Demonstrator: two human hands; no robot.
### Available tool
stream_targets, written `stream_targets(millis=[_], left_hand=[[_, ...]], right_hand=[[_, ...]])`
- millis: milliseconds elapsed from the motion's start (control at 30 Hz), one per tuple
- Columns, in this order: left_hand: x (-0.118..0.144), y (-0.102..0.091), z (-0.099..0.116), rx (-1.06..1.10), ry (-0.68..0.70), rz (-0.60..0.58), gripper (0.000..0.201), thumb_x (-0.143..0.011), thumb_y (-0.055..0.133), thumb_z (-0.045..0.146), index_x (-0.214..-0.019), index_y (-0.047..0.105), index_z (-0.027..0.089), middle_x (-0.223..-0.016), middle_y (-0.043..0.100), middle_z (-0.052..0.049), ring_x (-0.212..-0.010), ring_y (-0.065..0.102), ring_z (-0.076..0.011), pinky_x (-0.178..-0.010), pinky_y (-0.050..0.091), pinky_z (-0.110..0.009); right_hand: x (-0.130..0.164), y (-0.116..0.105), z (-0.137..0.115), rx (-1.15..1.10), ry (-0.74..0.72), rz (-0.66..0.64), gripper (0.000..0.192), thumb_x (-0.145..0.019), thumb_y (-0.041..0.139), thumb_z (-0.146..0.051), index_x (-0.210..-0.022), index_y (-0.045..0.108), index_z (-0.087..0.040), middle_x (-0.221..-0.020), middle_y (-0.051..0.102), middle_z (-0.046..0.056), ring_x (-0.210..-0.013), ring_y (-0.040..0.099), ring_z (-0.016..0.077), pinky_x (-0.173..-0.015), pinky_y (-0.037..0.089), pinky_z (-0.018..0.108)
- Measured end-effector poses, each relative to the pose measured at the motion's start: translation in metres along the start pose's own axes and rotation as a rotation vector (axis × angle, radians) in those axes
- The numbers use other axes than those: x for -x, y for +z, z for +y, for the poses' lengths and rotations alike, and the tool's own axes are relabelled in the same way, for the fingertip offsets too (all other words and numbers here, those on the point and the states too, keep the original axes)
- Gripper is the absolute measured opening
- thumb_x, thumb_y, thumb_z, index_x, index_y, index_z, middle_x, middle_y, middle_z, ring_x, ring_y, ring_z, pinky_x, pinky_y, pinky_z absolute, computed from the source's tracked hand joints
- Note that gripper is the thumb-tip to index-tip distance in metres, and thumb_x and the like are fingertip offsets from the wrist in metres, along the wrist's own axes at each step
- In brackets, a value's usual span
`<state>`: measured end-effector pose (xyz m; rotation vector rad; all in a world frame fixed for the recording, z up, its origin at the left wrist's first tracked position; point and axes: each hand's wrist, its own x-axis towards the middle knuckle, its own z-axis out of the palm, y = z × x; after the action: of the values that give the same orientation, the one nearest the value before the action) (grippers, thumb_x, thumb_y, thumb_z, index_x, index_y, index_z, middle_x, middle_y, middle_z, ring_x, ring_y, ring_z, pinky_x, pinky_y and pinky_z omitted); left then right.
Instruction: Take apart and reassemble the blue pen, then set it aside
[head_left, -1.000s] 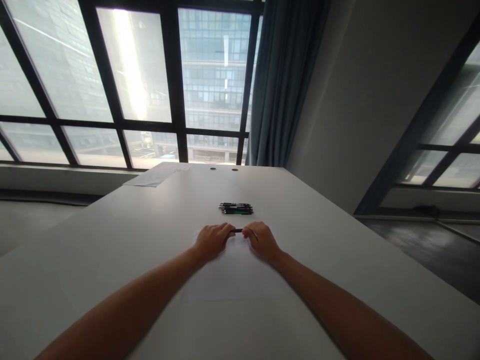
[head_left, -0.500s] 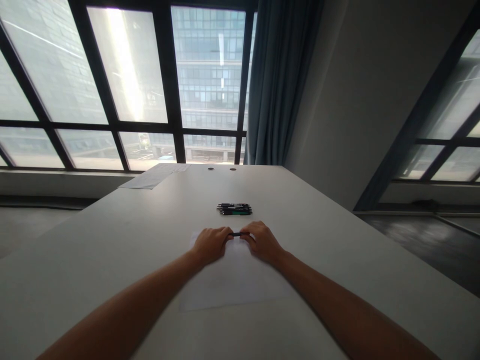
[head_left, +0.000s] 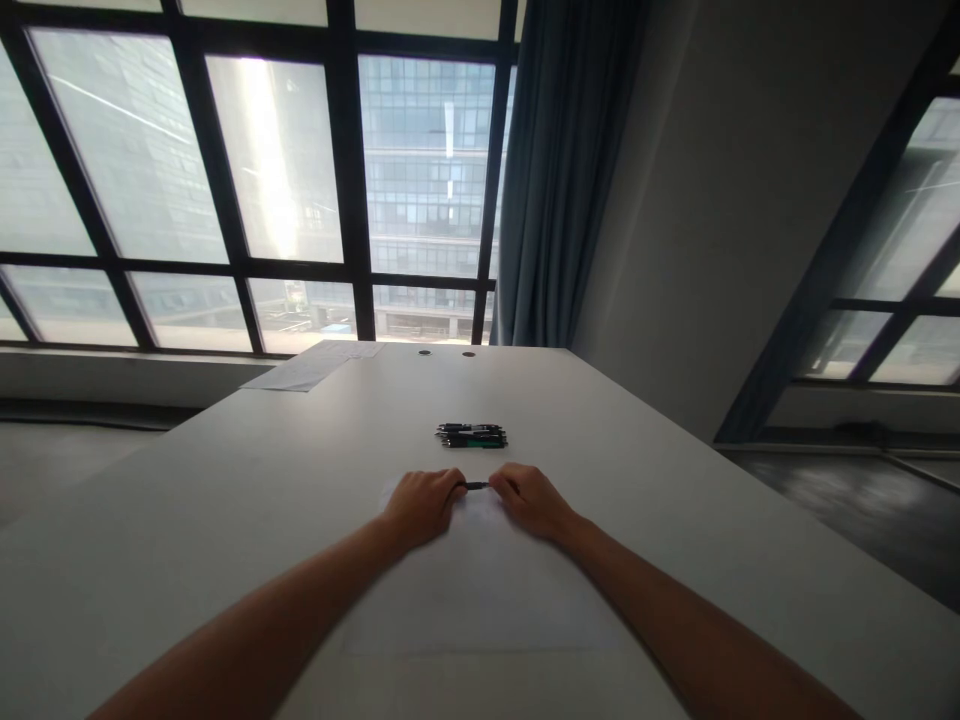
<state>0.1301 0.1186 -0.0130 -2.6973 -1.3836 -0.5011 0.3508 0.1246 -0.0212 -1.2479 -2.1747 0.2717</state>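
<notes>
My left hand [head_left: 421, 503] and my right hand [head_left: 531, 497] rest on a white sheet of paper [head_left: 480, 590] on the table [head_left: 225, 480]. Between them they grip a dark pen [head_left: 475, 486], one hand at each end, fingers closed around it; only a short middle stretch of the pen shows. Just beyond the hands lies a small pile of several dark pens [head_left: 472, 435], one with green on it.
Loose papers [head_left: 307, 366] lie at the table's far left corner. Two round cable holes [head_left: 447, 353] sit near the far edge. Large windows and a blue curtain [head_left: 559, 170] stand behind the table; the floor drops off on the right.
The camera has tilted slightly, so everything sits lower in view. Both hands stay on the pen in the same grip, a little closer together.
</notes>
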Motion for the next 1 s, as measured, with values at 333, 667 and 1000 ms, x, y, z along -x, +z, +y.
stream_targets(millis=[333,667,1000], left_hand=[[0.001,0.002,0.004,-0.026,-0.017,0.094,0.026,-0.1,0.037,0.036,-0.104,0.059,0.022,-0.09,0.073,-0.004,-0.082,0.068,-0.0196,-0.073,0.049,-0.029],[0.001,0.005,0.0,0.052,0.039,0.189,0.02,-0.099,0.042,0.034,-0.105,0.057,0.021,-0.095,0.071,-0.003,-0.084,0.066,-0.0187,-0.073,0.049,-0.029],[-0.002,0.006,-0.004,0.06,0.143,0.22,0.018,-0.099,0.042,0.026,-0.103,0.058,0.021,-0.094,0.068,-0.004,-0.087,0.062,-0.0182,-0.079,0.048,-0.03]], right_hand=[[0.004,0.006,-0.012,0.015,0.008,0.077,0.032,-0.097,0.042,-0.034,-0.079,0.063,-0.019,-0.077,0.065,0.003,-0.069,0.056,0.0152,-0.065,0.036,0.026],[0.003,0.007,-0.011,-0.058,-0.104,0.186,0.017,-0.092,0.051,-0.029,-0.094,0.065,-0.02,-0.084,0.067,0.004,-0.071,0.058,0.0161,-0.068,0.043,0.028],[0.007,0.01,-0.019,-0.08,-0.102,0.203,0.013,-0.087,0.057,-0.03,-0.092,0.064,-0.019,-0.076,0.064,0.002,-0.062,0.055,0.0138,-0.062,0.041,0.026]])
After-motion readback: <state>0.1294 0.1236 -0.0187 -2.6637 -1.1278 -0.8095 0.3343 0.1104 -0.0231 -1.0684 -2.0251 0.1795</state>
